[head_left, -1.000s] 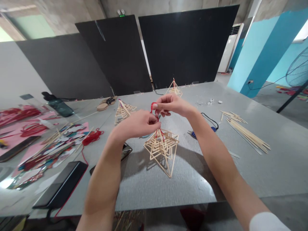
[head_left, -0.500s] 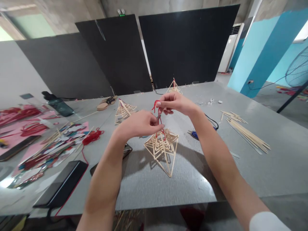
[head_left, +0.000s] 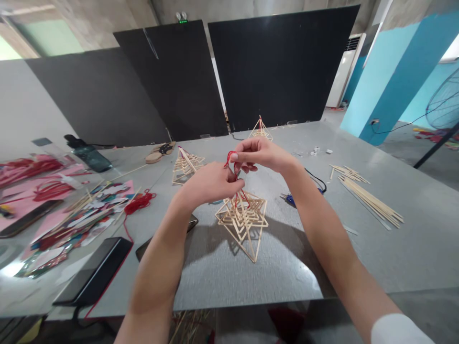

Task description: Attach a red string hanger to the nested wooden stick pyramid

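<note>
A pyramid-like frame of thin wooden sticks (head_left: 244,222) rests on the grey table below my hands, with red string (head_left: 245,197) running up from its top. My left hand (head_left: 217,181) is closed on that string just above the frame; its fingertips are partly hidden. Slightly higher and to the right, my right hand (head_left: 260,154) pinches a loop of the same red string between thumb and finger. Two similar stick frames stand farther back, one stick frame (head_left: 187,165) to the left and a smaller stick frame (head_left: 260,129) near the black panels.
At right lie bundles of wooden sticks (head_left: 371,200) and blue-handled pliers (head_left: 289,199). On the left are a red yarn tangle (head_left: 139,202), a black power bank-like box (head_left: 95,270), a phone (head_left: 30,219), colourful scraps (head_left: 79,224) and a dark bottle (head_left: 88,153).
The red loop at my right fingertips is drawn closer to my left hand, and the string between the hands is shorter. The stick frame has turned slightly.
</note>
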Tool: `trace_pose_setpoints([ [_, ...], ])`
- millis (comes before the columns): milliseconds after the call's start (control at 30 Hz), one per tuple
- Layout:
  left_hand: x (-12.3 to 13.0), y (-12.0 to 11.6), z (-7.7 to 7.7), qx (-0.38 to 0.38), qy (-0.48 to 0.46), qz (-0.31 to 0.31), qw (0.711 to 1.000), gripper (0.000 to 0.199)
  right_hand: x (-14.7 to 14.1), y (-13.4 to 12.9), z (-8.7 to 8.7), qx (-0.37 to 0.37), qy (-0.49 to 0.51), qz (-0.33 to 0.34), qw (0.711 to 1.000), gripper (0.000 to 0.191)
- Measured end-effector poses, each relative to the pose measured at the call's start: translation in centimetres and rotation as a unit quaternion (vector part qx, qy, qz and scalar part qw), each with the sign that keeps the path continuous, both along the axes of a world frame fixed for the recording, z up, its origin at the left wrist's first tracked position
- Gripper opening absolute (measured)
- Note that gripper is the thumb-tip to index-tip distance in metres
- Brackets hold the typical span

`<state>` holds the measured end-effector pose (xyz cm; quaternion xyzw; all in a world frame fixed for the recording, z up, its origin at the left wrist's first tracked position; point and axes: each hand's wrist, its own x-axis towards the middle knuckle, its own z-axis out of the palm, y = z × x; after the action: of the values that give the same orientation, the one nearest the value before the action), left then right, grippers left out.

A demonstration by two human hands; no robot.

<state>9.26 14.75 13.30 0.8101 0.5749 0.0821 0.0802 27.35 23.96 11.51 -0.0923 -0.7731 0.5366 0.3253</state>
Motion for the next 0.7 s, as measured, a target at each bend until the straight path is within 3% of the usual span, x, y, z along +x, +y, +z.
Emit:
trace_pose_setpoints([
  [200, 0.3, 0.0, -0.2, -0.007, 0.022, 0.016, 1.0, 0.045, 0.1, 0.4, -0.2, -0.006, -0.004, -0.007, 1.0, 0.041],
  [367, 0.1, -0.3, 0.1, -0.022, -0.012, 0.021, 0.999, 0.041, 0.2, 0.4, -0.1, -0.004, -0.008, -0.013, 1.0, 0.042],
  [700, -0.9, 0.1, 0.2, -0.131, -0.082, 0.008, 0.988, 0.038, 0.6, 0.2, 0.1, 0.0, -0.034, -0.027, 0.999, 0.038],
])
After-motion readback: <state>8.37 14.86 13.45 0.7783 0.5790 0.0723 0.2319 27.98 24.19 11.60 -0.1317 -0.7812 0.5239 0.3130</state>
